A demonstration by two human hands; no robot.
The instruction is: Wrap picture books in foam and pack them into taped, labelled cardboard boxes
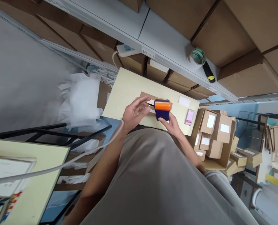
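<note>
My right hand is closed around the lower part of a boxy orange and dark blue item, its thumb on the near face. I cannot tell what kind of item this is. Just left of it is my left hand, fingers stretched toward the item and thumb apart from them. A thin dark strip shows between the left fingertips and the item; whether the fingers touch it is unclear. Beneath both hands lies a brown cardboard piece with white patches, partly hidden, on the pale yellow table.
A white label sheet and a blurred pink item lie at the table's right. Beside it stands a large carton of small labelled boxes. Overhead, a shelf holds tape and a cutter. A grey cable crosses my left forearm.
</note>
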